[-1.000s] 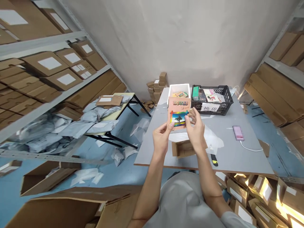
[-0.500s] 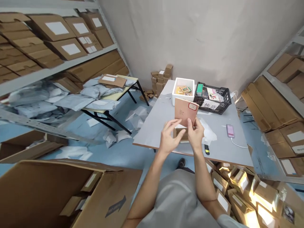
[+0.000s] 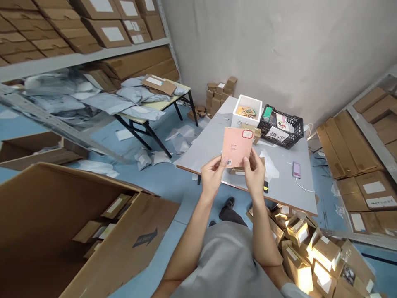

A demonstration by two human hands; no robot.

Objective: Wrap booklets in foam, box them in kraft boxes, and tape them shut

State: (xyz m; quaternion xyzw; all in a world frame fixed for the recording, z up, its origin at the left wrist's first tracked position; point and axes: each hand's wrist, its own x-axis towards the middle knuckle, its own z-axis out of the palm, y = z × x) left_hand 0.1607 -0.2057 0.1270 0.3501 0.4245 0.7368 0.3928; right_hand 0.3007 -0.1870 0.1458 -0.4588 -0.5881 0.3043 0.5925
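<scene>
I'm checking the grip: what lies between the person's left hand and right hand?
The head view shows a flat pink item between them: the left hand holds it near one lower corner, the right hand near the other.

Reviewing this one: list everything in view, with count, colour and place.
Booklet: one, pink, held up at centre
Work table: one, grey, beyond the booklet
Bin: one, white, table's far end
Crate: one, black, right of the bin
Phone: one, pinkish screen, table's right side
Cable: one, white, at the phone
Tool: one, black and yellow, table's near edge
Side table: one, pale yellow, left
Shelving: two units, grey, left and right
Parcels: many, grey, side table and left shelving
Open cartons: two, brown, lower left
Boxes: many, brown, shelving, floor and by the wall
Shirt: one, grey, bottom
Shoes: two, dark, floor
Left hand: one, bare, booklet's lower left
Right hand: one, bare, booklet's lower right
</scene>
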